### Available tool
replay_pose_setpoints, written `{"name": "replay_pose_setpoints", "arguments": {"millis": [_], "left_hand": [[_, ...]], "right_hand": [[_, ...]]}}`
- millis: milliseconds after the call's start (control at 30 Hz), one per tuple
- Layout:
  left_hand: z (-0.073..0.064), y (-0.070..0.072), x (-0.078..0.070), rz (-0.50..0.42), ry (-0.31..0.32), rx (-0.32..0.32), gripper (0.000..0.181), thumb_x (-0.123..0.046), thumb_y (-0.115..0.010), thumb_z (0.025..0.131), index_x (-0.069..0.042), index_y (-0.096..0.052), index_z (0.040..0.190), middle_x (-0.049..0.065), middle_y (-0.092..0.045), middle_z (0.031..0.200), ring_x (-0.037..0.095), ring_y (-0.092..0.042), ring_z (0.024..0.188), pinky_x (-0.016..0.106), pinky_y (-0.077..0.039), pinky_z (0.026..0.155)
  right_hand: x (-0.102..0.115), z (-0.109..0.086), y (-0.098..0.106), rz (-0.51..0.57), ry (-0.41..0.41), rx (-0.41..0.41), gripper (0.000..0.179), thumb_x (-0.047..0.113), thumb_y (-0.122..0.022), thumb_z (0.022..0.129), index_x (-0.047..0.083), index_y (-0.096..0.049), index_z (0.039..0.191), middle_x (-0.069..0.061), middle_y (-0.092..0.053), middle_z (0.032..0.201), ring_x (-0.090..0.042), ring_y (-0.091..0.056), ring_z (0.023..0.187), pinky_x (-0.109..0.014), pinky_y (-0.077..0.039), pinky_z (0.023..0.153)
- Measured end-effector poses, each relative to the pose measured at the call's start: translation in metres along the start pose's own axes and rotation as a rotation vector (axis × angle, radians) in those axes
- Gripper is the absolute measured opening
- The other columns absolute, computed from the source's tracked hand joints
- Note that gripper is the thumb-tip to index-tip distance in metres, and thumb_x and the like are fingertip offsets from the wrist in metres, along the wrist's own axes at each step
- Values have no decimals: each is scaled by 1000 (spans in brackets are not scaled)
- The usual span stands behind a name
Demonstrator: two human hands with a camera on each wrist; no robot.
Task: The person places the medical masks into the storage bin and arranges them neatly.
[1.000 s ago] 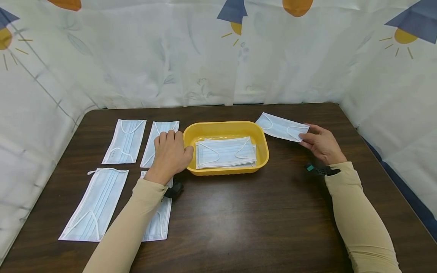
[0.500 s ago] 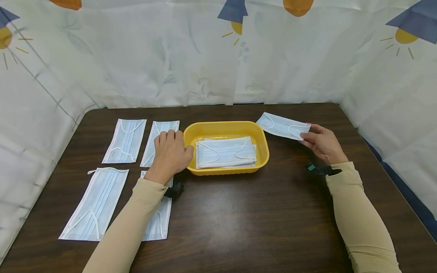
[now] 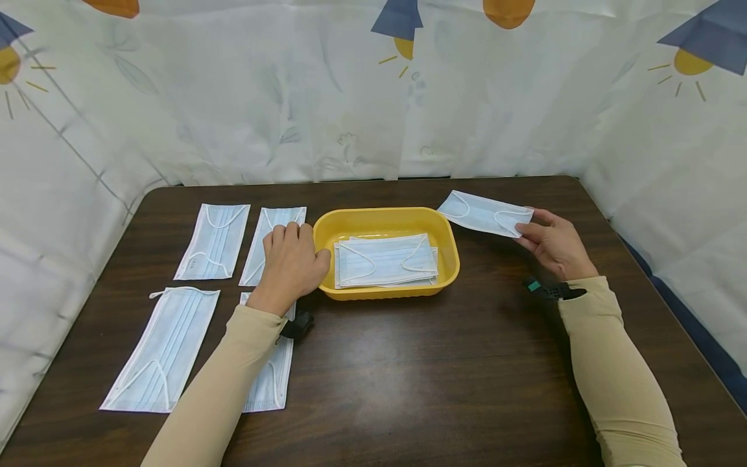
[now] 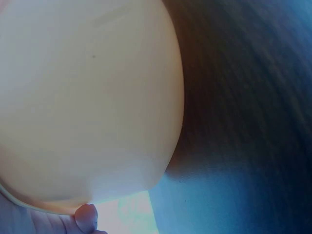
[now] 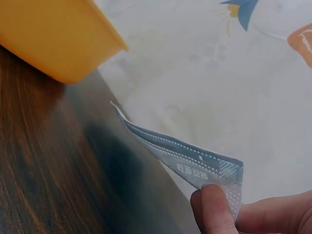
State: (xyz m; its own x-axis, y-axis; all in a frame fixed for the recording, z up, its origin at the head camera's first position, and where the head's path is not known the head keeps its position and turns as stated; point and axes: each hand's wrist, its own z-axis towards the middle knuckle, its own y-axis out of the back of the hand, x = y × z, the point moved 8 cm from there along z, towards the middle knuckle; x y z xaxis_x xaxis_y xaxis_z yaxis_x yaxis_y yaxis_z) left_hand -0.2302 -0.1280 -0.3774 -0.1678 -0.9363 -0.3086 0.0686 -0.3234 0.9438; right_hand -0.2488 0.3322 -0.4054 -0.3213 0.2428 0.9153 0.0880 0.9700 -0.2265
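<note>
My left hand (image 3: 292, 264) grips the left end of a yellow plastic tub (image 3: 385, 214), fingers curled over its rim. Its fingertips (image 4: 86, 218) show at the bottom of the left wrist view, under a large washed-out curved surface. Several blue pleated face masks (image 3: 382, 261) lie stacked in the tub, ear loops on top. To the right of the tub, my right hand (image 3: 554, 245) pinches one end of another face mask (image 3: 481, 213) between thumb and fingers. That mask is lifted off the table, as the right wrist view shows, its free end toward the tub.
More face masks lie separately on the brown table (image 3: 397, 389): an upper left mask (image 3: 213, 243), a lower left mask (image 3: 163, 350), an upper inner mask (image 3: 280, 224) partly behind my left hand, and a lower inner mask (image 3: 271, 383) under my forearm. White patterned sheeting (image 3: 262, 117) surrounds the table.
My right hand and its pinched mask have shifted very slightly right and upward. My left hand, the tub and the other masks stay where they were.
</note>
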Motion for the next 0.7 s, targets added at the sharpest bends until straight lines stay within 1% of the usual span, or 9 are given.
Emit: {"name": "replay_pose_setpoints", "arguments": {"millis": [267,433,533,700], "left_hand": [[0,0,0,2,-1,-4,41,-26,-44,93,8,-54,113,21,-50,100,40,-37,101,57,-30,95],[0,0,0,-4,-3,-9,39,-25,-43,93,8,-54,111,21,-50,100,40,-37,100,57,-30,95],[0,1,0,-6,-4,-15,38,-25,-44,93,8,-55,109,21,-50,99,40,-37,100,57,-30,95],[-1,2,0,-10,-8,-23,37,-24,-44,92,8,-55,108,21,-50,98,41,-38,100,58,-30,95]], "right_hand": [[4,-2,1,-36,14,-22,73,7,-69,96,12,-29,157,3,-62,113,-8,-74,89,-17,-59,80],[8,-2,1,-1,40,-28,72,4,-67,97,12,-29,157,3,-63,113,-7,-74,91,-19,-59,82],[10,-3,1,30,61,-28,70,1,-67,96,11,-32,156,3,-64,113,-8,-75,91,-20,-60,82],[14,-6,0,47,84,-24,68,3,-69,95,11,-37,154,3,-63,117,-8,-74,94,-21,-60,81]]}}
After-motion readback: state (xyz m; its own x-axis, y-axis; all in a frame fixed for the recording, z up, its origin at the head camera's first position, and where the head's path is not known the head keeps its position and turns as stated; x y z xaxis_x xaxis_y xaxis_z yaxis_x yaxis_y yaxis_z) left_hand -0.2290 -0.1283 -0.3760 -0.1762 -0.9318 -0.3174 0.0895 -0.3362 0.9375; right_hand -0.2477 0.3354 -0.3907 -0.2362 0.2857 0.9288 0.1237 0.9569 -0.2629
